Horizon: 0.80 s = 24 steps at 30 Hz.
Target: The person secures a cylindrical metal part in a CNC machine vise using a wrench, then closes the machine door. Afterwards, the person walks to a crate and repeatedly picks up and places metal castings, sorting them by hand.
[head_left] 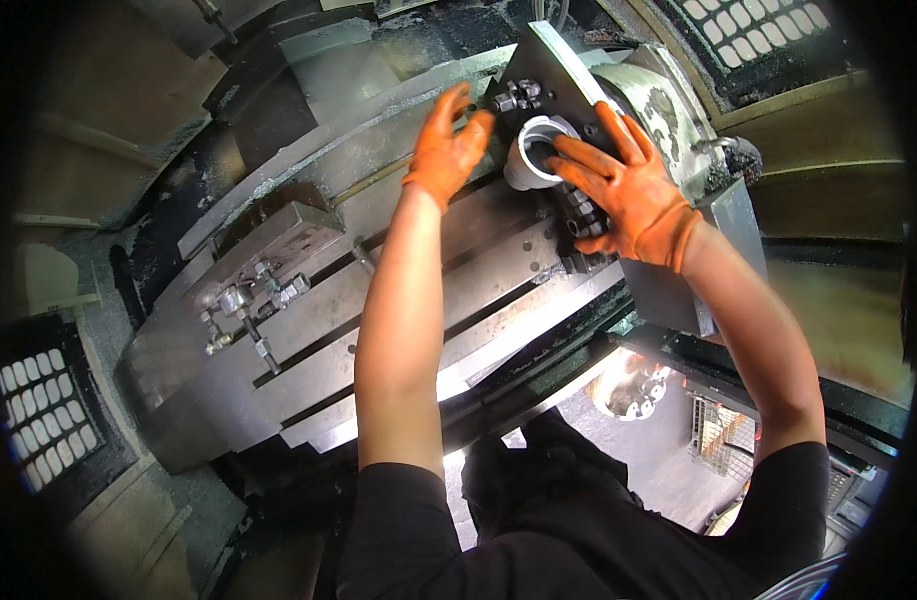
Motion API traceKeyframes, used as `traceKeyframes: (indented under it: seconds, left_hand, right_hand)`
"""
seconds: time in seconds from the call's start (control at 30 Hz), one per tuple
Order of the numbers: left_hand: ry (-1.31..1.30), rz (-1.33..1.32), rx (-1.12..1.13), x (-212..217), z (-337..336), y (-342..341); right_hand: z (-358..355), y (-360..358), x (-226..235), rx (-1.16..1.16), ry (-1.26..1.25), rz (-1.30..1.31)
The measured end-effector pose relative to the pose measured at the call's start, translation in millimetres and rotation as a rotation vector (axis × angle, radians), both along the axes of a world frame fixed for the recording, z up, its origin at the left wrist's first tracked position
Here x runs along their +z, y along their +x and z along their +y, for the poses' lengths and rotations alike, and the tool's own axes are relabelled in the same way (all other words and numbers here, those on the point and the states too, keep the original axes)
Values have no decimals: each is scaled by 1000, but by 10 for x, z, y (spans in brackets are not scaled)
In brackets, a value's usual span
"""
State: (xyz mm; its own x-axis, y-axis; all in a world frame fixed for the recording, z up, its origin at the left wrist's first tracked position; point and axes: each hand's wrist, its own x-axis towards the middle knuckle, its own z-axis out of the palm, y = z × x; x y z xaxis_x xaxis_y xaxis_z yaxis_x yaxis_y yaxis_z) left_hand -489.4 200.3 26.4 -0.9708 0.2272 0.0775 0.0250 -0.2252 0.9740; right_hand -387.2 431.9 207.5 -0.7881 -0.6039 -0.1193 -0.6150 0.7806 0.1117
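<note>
A light grey hollow metal cylinder (519, 168), its open end towards me, sits against a dark steel fixture plate (548, 72). My right hand (638, 195), in an orange glove, has its fingers stretched over the cylinder's rim and the plate's near side. Just left of the cylinder, my left hand (448, 150), gloved the same way, is raised with its fingers apart and nothing visible in it. Clamping bolts and nuts (518, 96) stick out of the plate above the cylinder. More threaded clamp hardware (580, 212) is partly hidden beneath my right hand.
Below lies a slotted steel machine table (478, 245). A steel block (288, 240) with bolts and nuts (238, 300) stands at its left end. A round machine housing (663, 110) is behind the plate. Outside the near edge, a wire basket (723, 440) shows at lower right.
</note>
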Motion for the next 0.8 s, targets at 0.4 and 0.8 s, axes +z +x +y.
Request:
traceKeyframes:
  seconds: [0.4, 0.8]
  left_hand:
    - [-447, 113, -113, 522, 312, -472]
    - [-62, -269, 37, 221, 533, -328]
  right_hand:
    - [-82, -57, 66, -32, 12, -97]
    - [-175, -115, 12, 20, 51, -26]
